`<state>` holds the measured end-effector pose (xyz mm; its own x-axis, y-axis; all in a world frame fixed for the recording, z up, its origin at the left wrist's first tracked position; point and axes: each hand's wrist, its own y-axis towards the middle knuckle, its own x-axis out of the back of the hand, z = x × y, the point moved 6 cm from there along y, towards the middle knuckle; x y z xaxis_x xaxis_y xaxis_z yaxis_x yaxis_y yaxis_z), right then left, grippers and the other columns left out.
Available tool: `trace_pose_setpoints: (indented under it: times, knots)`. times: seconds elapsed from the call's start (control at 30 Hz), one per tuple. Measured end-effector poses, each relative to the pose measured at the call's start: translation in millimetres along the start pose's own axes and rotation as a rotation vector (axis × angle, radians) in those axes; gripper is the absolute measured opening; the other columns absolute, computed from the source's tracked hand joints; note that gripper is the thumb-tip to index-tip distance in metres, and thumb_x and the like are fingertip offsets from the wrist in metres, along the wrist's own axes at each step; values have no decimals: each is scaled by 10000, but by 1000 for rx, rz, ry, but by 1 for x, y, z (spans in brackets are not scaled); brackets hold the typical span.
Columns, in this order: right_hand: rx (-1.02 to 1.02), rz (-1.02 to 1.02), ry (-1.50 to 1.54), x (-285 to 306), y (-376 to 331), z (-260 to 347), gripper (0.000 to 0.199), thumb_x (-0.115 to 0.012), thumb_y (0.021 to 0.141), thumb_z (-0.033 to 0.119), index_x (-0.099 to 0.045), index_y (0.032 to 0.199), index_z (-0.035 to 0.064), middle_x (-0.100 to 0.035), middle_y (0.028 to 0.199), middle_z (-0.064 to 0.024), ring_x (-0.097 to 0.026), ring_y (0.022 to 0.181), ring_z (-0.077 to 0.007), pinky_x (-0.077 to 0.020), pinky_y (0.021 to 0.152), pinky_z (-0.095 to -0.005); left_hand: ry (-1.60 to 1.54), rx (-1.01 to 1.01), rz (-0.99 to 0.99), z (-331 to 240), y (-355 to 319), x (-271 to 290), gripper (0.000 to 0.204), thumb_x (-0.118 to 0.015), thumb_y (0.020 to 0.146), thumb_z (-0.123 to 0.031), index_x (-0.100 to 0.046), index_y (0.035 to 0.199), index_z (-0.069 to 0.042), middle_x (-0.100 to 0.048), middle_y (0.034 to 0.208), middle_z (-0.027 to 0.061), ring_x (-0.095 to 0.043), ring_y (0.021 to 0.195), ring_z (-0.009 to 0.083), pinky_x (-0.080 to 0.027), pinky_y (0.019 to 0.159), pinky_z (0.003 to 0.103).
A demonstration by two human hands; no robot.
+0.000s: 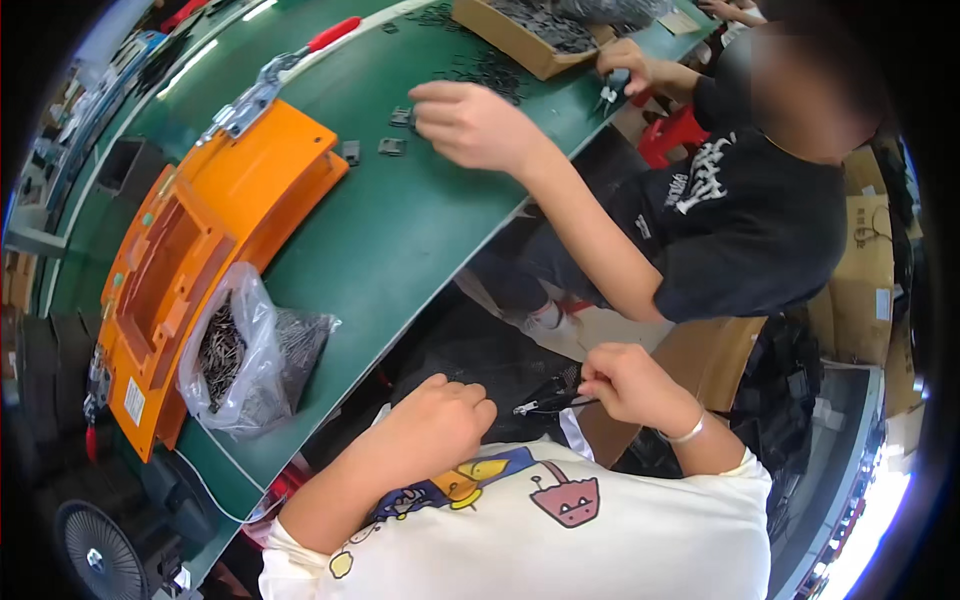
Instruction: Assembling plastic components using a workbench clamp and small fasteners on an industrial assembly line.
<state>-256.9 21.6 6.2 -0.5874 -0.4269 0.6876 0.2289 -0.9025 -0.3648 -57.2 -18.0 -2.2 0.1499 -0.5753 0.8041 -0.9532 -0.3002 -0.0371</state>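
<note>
My right hand (632,385) is closed around the handles of a pair of small black-handled pliers (548,398). Their metal jaws point left, toward my other hand, with a gap between. My left hand (440,425) is held in front of my chest with its fingers curled in; whatever it may hold is hidden behind the knuckles. Both hands are off the bench, above my lap. On the green bench to the left, a clear plastic bag (245,365) full of small dark metal pins stands against an orange fixture (265,155).
A co-worker's hand (475,125) hovers over small grey metal clips (392,147); that person's other hand holds similar pliers (612,92). A cardboard box (545,62) of dark parts stands farther back. Toggle clamps (250,105) top the fixture. A fan (98,555) is at lower left.
</note>
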Motion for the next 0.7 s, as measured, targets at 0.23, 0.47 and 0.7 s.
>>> trace_pose_setpoints:
  times: [0.23,0.47,0.7]
  knots:
    - [425,-44,-78,2,60,65,566,-811,675,371,-591,1067,25,-563,1126,-138,-565,951,-329,-461,788,-384,93,126,-283,9,-10,-5,215,-717,710,-222,-573,802,-91,-536,838,55,-567,842,222,-407,709,359]
    - [497,813,-79,-137,161,80,682,-773,733,467,-575,1226,39,-627,1177,-164,-606,1062,-267,-457,944,-340,-185,925,-229,24,-139,-64,655,-644,801,-565,-554,1089,16,-563,1030,221,-578,957,383,-488,771,469]
    - [291,942,-358,-110,149,16,716,-810,614,526,-673,1073,-6,-694,955,-182,-664,921,-250,-498,845,-327,-252,575,-444,36,-88,-65,222,-637,806,-285,-676,827,-68,-665,796,121,-649,856,312,-462,683,467]
